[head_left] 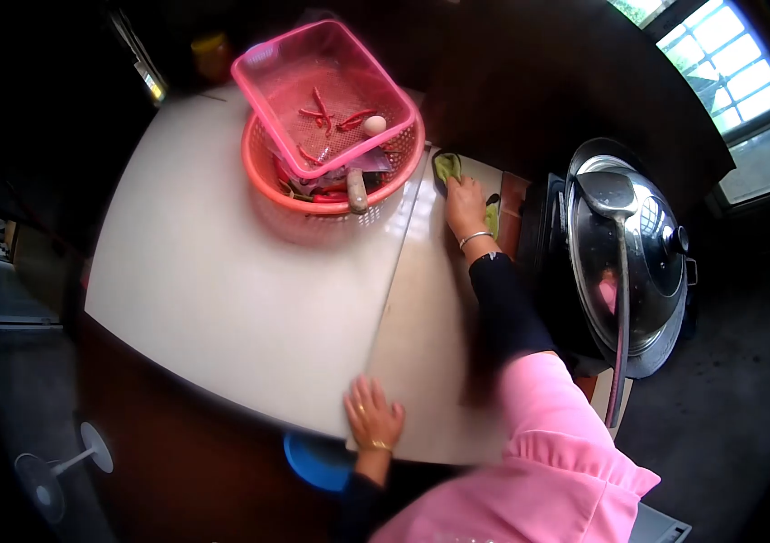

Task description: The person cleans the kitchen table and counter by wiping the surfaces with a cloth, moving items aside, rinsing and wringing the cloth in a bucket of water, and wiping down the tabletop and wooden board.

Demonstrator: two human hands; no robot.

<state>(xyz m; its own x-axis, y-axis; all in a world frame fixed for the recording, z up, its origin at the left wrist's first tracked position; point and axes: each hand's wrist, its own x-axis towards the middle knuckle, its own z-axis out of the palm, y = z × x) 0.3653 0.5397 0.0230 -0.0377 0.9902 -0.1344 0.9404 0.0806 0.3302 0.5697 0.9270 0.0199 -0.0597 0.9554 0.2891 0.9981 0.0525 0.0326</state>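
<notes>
My right hand [466,206] is pressed down on a green cloth [446,166] at the far end of the beige tabletop strip [430,317], its fingers closed over it. Parts of the cloth stick out on both sides of the hand. My left hand [373,414] lies flat near the front edge of the white tabletop [222,271], fingers spread, holding nothing. Just left of the right hand stands a round orange-pink colander [263,172]. Resting tilted on it is a pink rectangular basket [254,109] with several red chili peppers [322,113] and an egg [374,126].
A knife-like handle [357,190] juts from the colander. To the right sits a large wok with a shiny domed lid [647,271], a long-handled spatula [620,271] lying across it. A blue basin [320,462] shows under the front edge. A white fan [41,489] stands lower left.
</notes>
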